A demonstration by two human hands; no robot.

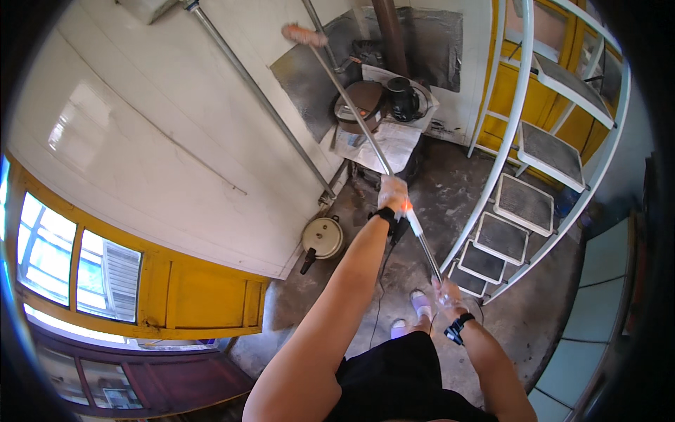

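A long metal pole (373,143) with an orange, roller-like head (304,35) slants up and away from me to the left. Its head is at the white wall, but I cannot tell whether it touches. My left hand (394,191) is closed round the middle of the pole, with that arm stretched forward. Lower down, near its end, my right hand (446,292) grips the same pole close to my body. Both hands seem to wear thin clear gloves, and dark bands circle the wrists. An orange-red patch shows on the pole just below my left hand.
A white stepladder (552,151) stands open on the right. In the corner, a brown round cooker (362,105) and a black kettle (402,98) sit on a paper-covered stand. A lidded pot (323,238) rests on the floor by the wall, left of a trailing cable (382,281).
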